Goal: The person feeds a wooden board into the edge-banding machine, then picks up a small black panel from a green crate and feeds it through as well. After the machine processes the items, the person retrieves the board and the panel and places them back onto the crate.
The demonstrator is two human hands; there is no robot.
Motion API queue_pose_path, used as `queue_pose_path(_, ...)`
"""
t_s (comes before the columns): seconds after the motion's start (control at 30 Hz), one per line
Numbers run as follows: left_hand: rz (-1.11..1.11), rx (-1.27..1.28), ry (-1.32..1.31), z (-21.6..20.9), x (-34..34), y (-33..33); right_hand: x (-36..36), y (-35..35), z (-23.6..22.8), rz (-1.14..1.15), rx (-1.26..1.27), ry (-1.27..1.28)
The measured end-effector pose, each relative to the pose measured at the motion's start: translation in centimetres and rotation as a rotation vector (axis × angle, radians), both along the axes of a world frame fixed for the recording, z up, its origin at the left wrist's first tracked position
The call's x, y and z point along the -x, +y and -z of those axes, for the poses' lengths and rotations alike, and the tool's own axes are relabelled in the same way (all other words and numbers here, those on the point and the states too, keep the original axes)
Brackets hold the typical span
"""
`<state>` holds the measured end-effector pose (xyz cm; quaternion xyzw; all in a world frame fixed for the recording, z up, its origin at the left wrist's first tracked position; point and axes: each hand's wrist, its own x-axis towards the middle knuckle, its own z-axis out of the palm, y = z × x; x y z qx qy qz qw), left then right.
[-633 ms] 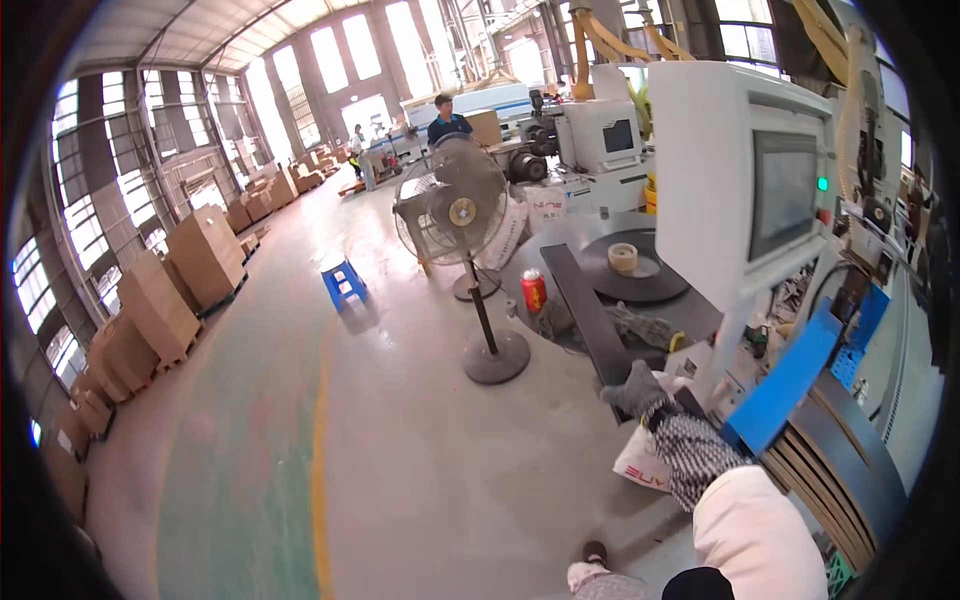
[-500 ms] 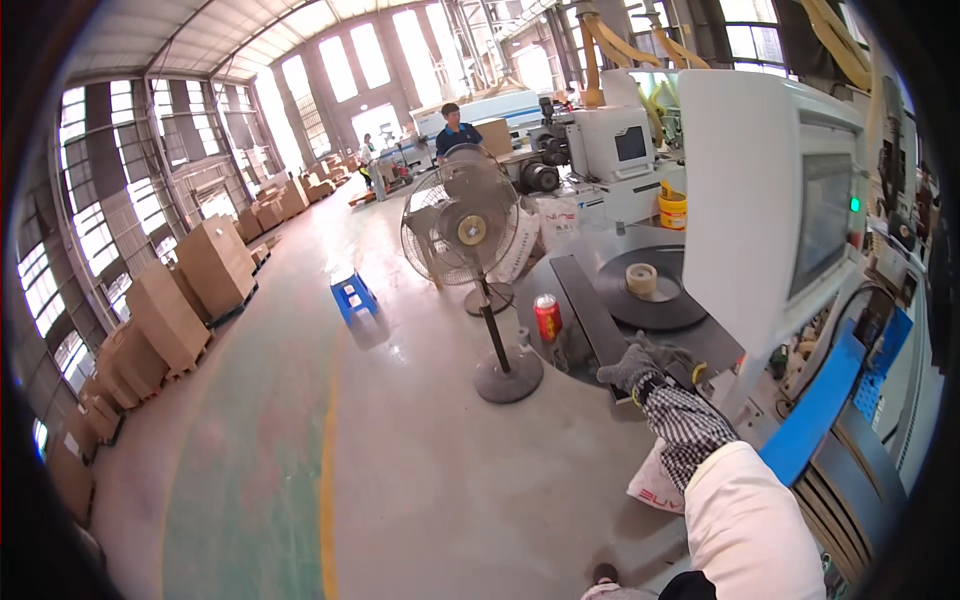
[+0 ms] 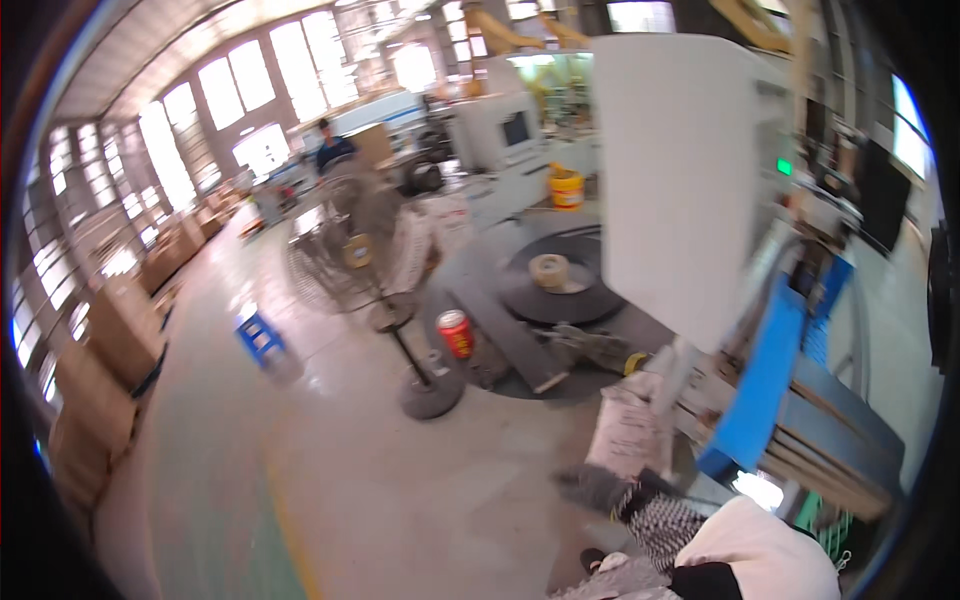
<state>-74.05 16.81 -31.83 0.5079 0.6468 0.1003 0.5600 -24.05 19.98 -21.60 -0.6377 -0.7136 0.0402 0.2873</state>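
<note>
My right hand [image 3: 592, 488], in a dark grey glove, is low in front of me, below the round table. Motion smears its fingers, and nothing shows clearly in them. A checked cuff and a pale sleeve [image 3: 750, 550] cover the arm. Just beyond the hand stands a pale printed sack [image 3: 630, 430]. A long dark flat board [image 3: 505, 335] lies on the table, its near end at the edge. Beside that end is a crumpled grey bundle [image 3: 590, 347], perhaps gloves, with a yellow part. My left hand is out of view.
On the table are a black coiled roll [image 3: 520, 300], a tape roll [image 3: 548, 270] and a red can [image 3: 455, 333]. A standing fan [image 3: 357, 250] is left of it, a blue stool [image 3: 259, 338] farther left. A white control cabinet [image 3: 670, 180] and blue guard [image 3: 750, 375] stand right.
My right hand has drawn back from the board's near end and dropped lower, toward me. The view has swung right, shifting the scene left. The board stays on the table.
</note>
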Motion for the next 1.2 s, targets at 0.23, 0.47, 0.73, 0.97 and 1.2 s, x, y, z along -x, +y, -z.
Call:
queue_pose_path(0.23, 0.406, 0.042, -0.136, 7.7, -1.4, 3.4, 0.3, -21.5, -10.8, 0.383, 0.473, 0.939)
queue_pose_path(0.47, 0.626, 0.000, -0.302, -7.7, -27.4, 2.6, -8.4, -36.0, -24.4, 0.526, -0.070, 0.193)
queue_pose_path(0.73, 1.223, -0.853, -0.829, -18.9, -47.1, -10.0, -25.9, -50.4, -26.0, 0.988, 0.373, -0.279)
queue_pose_path(0.97, 0.795, -1.395, -0.157, -21.1, -57.2, -12.0, -34.6, -46.4, -21.0, 0.781, 0.582, -0.080)
queue_pose_path(1.2, 0.744, -1.495, 0.216, -17.4, -59.5, -10.5, -38.3, -46.2, -22.4, 0.517, 0.646, 0.192)
